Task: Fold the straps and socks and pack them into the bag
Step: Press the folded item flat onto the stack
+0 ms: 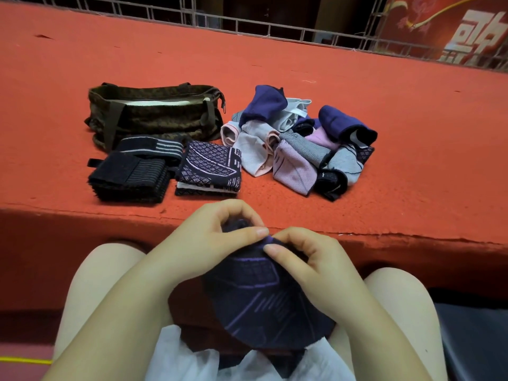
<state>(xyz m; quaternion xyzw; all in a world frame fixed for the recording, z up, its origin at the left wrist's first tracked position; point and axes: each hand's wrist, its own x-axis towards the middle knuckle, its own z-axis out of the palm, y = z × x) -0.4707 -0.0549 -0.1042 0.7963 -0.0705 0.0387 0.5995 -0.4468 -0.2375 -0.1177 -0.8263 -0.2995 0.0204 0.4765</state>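
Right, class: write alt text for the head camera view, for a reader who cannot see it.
Both hands, left hand and right hand, pinch a dark purple patterned sock over the person's lap. On the red surface ahead lie a camouflage bag, folded black straps, a folded patterned sock and a sock pile.

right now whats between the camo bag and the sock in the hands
In the head view, two folded stacks lie between the camo bag and the held sock: black straps and folded patterned socks, then bare red surface.
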